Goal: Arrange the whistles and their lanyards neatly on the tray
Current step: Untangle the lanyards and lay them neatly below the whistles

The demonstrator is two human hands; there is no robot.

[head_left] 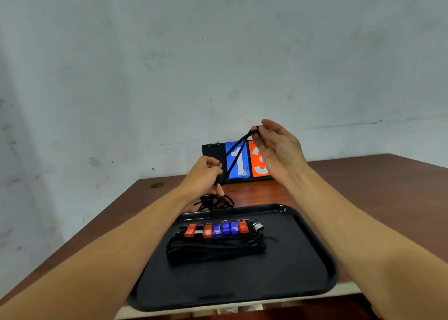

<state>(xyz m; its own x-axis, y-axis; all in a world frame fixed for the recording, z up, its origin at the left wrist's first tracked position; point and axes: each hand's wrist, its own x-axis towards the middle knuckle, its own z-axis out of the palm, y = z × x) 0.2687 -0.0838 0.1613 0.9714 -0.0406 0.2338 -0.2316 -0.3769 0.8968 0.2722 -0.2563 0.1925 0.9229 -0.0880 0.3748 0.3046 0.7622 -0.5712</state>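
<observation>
Brown wooden surface (363, 186) against a stained pale wall; flip scoreboard (238, 161) at its far edge. Black tray (303, 259) at the near edge: row of red, blue and black whistles (218, 230) side by side, their folded lanyards (215, 249) bundled just below. Loose tangle of cord (214, 202) beyond the tray's far rim. One black lanyard (236, 155) stretched taut in the air, presumably for straightening: right hand (276, 147) pinches its upper loop, remaining fingers spread; left hand (206, 176) closed around its lower end.
</observation>
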